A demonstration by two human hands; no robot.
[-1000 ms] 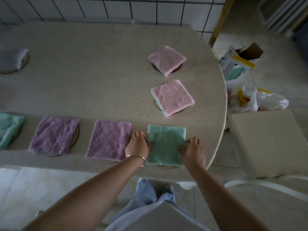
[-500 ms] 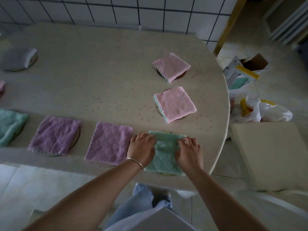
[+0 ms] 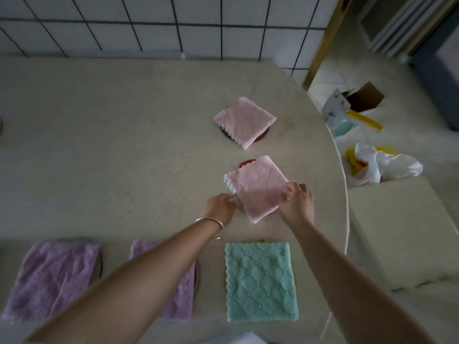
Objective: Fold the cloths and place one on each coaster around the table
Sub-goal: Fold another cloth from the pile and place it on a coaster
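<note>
A folded pink cloth (image 3: 255, 187) lies over a dark red coaster (image 3: 247, 163) at the table's right side. My right hand (image 3: 296, 203) grips its near right corner. My left hand (image 3: 221, 207) pinches its near left edge. Farther back, a second folded pink cloth (image 3: 244, 121) covers another coaster (image 3: 263, 137). Near the front edge lie a folded teal cloth (image 3: 260, 281) and two folded purple cloths (image 3: 53, 276) (image 3: 181, 294), the nearer one partly hidden by my left arm.
The table (image 3: 124, 145) curves off on the right and meets a tiled wall (image 3: 173, 26) at the back. On the floor to the right are an open cardboard box (image 3: 357, 103), a white plastic bag (image 3: 382, 167) and a beige box (image 3: 397, 234).
Both hands left the teal cloth at the front edge and reached forward to the nearer pink cloth, taking hold of its near edge. The view moved forward.
</note>
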